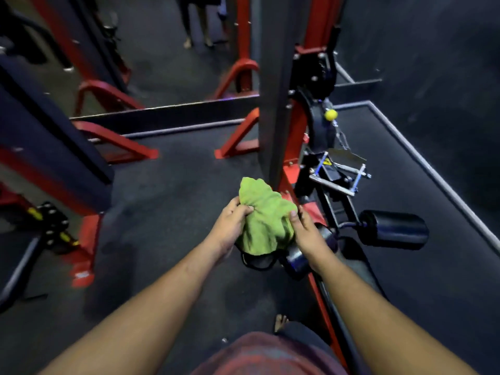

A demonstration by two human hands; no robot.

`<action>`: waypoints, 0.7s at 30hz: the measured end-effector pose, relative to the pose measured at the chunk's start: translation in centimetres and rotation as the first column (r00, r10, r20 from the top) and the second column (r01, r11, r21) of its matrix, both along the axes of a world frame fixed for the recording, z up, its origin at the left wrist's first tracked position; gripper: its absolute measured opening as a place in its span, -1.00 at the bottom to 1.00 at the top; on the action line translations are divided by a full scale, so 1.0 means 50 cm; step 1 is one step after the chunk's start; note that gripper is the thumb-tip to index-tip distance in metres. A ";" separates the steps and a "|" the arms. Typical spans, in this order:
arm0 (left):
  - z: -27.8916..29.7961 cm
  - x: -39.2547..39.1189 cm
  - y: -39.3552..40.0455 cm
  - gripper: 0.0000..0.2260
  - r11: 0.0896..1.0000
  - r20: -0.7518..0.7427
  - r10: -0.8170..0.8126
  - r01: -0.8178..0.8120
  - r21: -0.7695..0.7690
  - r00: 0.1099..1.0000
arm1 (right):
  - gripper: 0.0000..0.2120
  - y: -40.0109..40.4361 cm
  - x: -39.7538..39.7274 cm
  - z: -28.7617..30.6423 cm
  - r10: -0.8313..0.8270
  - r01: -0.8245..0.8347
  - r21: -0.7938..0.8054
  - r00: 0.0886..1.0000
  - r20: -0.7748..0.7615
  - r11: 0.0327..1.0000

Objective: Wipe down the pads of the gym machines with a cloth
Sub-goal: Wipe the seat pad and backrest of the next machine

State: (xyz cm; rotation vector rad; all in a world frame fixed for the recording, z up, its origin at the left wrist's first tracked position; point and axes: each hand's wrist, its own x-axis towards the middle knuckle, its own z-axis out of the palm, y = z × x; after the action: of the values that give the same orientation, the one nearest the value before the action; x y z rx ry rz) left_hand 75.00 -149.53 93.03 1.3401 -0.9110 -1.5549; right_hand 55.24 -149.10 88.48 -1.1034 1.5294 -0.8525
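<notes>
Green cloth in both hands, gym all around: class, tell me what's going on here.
A person stands among red-framed gym machines, holding a green cloth in front of them. The left hand pinches its left edge and the right hand holds its right side, as if bunching or refolding it. The cloth hangs just above a black roller pad low on the machine; whether it touches cannot be told. A second roller pad sticks out to the right, with nothing on it.

A crumpled green cloth (263,217) hung bunched just left of centre; a black cylindrical roller pad (395,232) lay horizontal at its three o'clock.
</notes>
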 end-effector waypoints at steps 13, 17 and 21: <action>0.059 0.283 0.269 -0.89 0.796 0.244 0.592 -0.604 -0.032 0.768 | -0.76 -0.010 0.315 0.136 0.480 -0.493 -0.084 0.772 0.417 0.866; 0.053 0.316 0.369 -0.83 0.722 0.194 0.673 -0.691 0.039 0.714 | -0.75 0.041 0.388 0.138 0.650 -0.630 -0.176 0.693 0.311 0.756; 0.060 0.355 0.457 -0.92 0.594 0.174 0.787 -0.803 0.042 0.591 | -0.72 0.090 0.444 0.138 0.724 -0.696 -0.201 0.647 0.241 0.689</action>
State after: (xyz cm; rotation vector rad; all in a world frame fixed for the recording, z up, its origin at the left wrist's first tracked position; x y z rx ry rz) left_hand 92.76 -126.71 96.01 1.6408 -0.1817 -0.8003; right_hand 77.45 -144.58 95.40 -1.4237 0.6794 -0.4931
